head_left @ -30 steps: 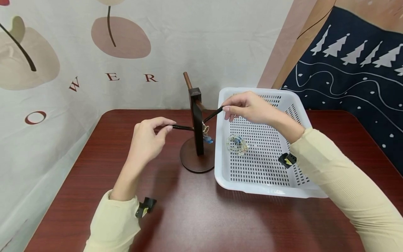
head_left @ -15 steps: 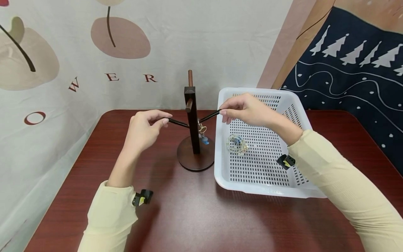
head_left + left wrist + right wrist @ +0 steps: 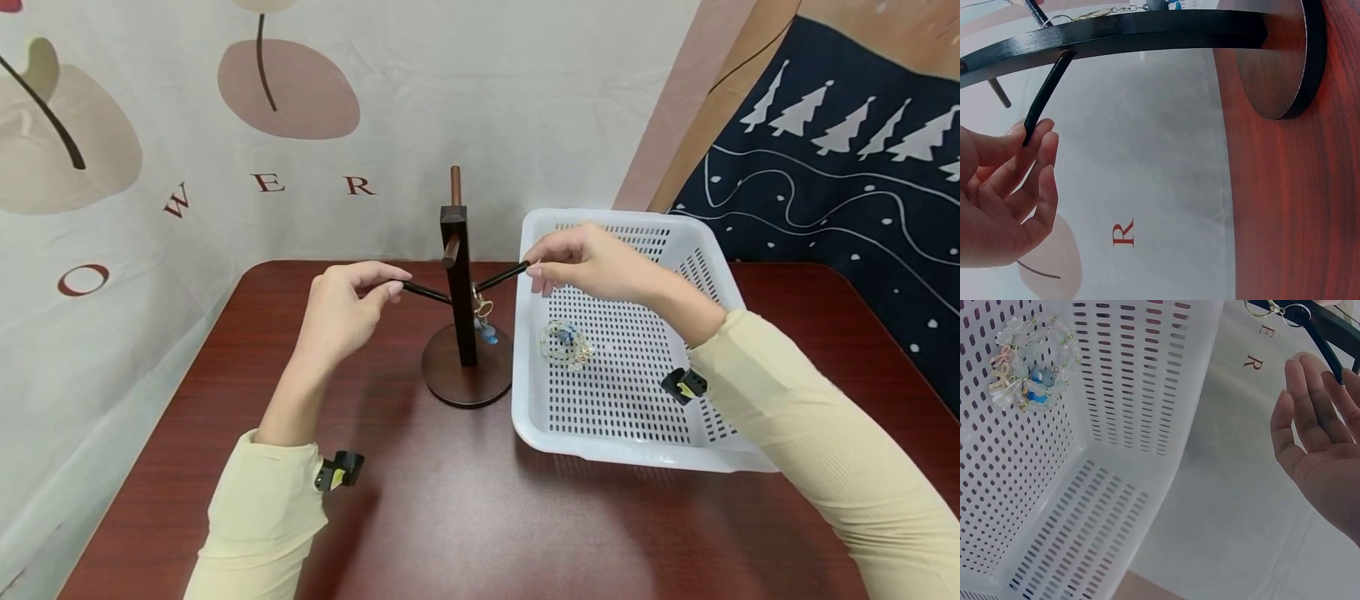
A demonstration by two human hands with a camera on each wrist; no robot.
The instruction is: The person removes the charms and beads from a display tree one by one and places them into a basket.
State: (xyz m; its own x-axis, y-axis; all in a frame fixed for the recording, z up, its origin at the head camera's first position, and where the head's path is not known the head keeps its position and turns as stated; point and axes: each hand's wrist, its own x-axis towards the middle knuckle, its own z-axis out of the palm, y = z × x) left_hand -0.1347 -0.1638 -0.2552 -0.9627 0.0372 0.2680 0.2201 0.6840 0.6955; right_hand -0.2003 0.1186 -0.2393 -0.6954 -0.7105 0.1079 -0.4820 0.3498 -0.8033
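Note:
A dark wooden stand [image 3: 462, 333] with a round base and short side pegs stands upright on the table. My left hand [image 3: 347, 310] pinches the tip of its left black peg [image 3: 1047, 94] between thumb and forefinger. The tip of the opposite black peg [image 3: 1324, 351] is pinched by my right hand [image 3: 581, 260], the other fingers spread loosely below it. From this right peg hangs a keychain [image 3: 484, 315] with gold rings and a blue charm, close to the post. The upper brown peg [image 3: 452, 250] points toward me.
Right of the stand is a white perforated plastic basket [image 3: 630, 455], partly under my right forearm. Inside it lies a beaded bracelet [image 3: 557, 343] of clear beads with a blue charm. A printed cloth [image 3: 420, 108] hangs behind the dark red table [image 3: 450, 517].
The stand has turned so its upper pegs point straight forward and back. My left hand moved slightly up and left with its peg; the right one dipped a little. The last half second is nearly still.

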